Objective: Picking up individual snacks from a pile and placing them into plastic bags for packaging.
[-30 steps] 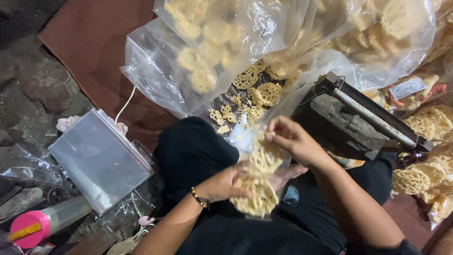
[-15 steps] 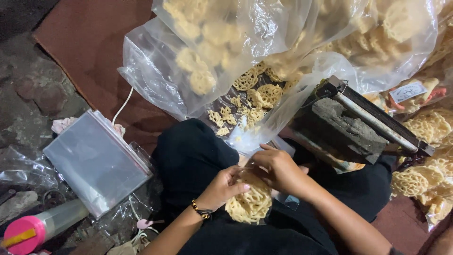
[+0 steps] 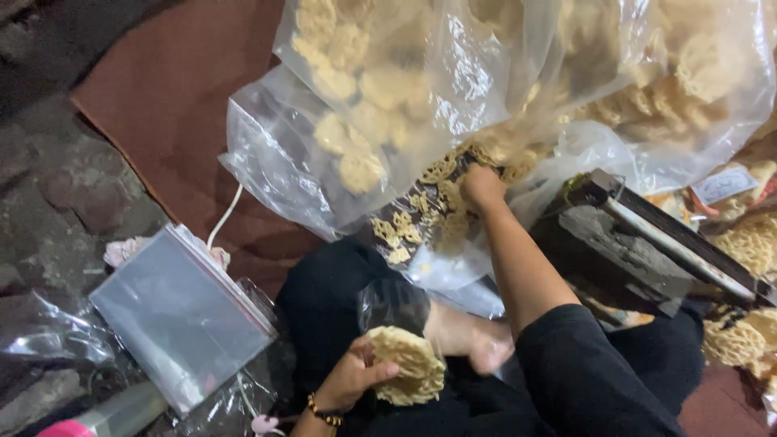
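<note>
Brown floor mat [image 3: 174,105]: left hand [image 3: 354,376] grips cracker stack [image 3: 407,375]; right hand [image 3: 481,184], grip hidden, in big bag [image 3: 453,81] at twelve o'clock.

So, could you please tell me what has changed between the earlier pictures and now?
The right hand let go of the small bag of crackers and reached forward into the big bag. The left hand now holds the small bag alone, lower on the lap. The sealer and the stack of empty bags stayed where they were.
</note>
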